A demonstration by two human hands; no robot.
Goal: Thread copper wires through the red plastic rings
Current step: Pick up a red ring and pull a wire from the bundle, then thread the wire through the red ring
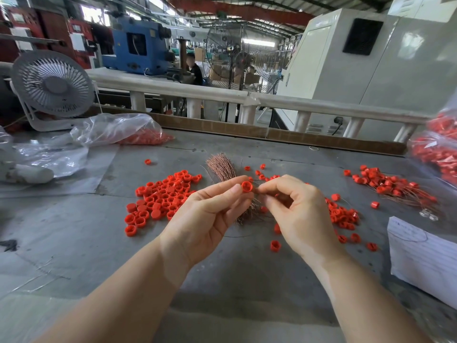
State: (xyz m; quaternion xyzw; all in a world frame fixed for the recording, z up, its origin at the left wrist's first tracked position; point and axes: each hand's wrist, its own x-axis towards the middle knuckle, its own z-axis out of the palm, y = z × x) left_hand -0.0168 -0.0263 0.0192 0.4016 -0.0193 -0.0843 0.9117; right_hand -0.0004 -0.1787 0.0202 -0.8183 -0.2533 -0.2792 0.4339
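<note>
A small red plastic ring (246, 187) is held above the grey worktable (74, 243), pinched between the thumb and forefinger of the left hand (210, 214), with its open side turned toward the camera. The right hand (296, 211) is placed just beside it, its thumb and forefinger closed together on what appears to be a thin copper wire (258, 188) at the ring's edge; the wire is too fine to be seen clearly. A bundle of copper wires (221, 167) is laid on the table behind and below the hands. A heap of loose red rings (160, 196) is observed to the left, and a pile of rings with wires attached (393, 186) to the right. A white table fan (53, 84) is stood at the far left, beside a clear plastic bag (118, 129).
</note>
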